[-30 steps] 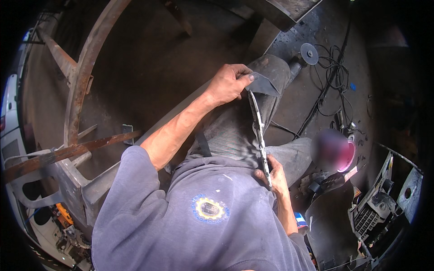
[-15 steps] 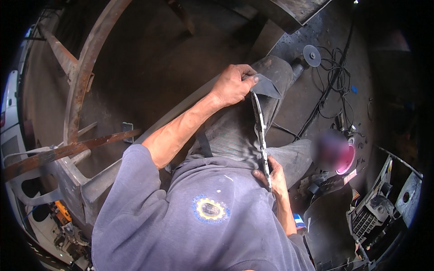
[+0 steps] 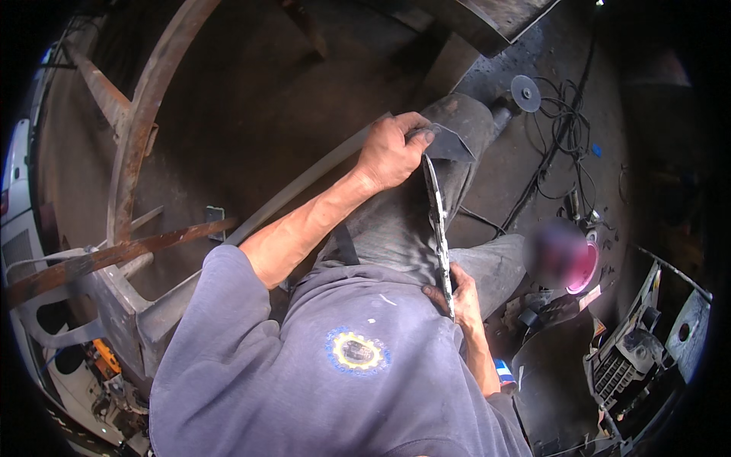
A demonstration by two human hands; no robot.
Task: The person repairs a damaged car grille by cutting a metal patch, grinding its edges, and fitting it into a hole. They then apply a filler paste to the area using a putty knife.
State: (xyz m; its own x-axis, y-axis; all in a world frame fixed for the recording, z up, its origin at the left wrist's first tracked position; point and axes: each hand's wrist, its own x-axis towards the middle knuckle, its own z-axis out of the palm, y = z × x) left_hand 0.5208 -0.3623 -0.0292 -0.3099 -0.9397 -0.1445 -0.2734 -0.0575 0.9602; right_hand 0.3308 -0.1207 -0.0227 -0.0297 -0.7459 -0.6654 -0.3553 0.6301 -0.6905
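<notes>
My left hand (image 3: 392, 151) is closed, thumb and fingers pinching a long dark grey flexible strip (image 3: 304, 179) above my thigh. That strip runs back along my left forearm, and its pointed end (image 3: 454, 145) sticks out past my thumb. Below the thumb, a narrow white-and-black ragged strip (image 3: 437, 213) stretches toward my waist; whether it joins the grey one is hidden by my hand. My right hand (image 3: 459, 297) grips the lower end of this narrow strip at my lap, thumb on one side and fingers on the other.
An angle grinder's disc (image 3: 525, 94) shows beyond my knee, beside coiled black cable (image 3: 567, 126). Rusty metal framing (image 3: 137, 145) stands at the left. A pink round object (image 3: 582, 266), partly blurred, and dark vehicle parts (image 3: 632, 354) lie at the right.
My left wrist and forearm have dropped slightly, and the long grey strip beside them shows as a more distinct band. My right hand keeps its grip in nearly the same place.
</notes>
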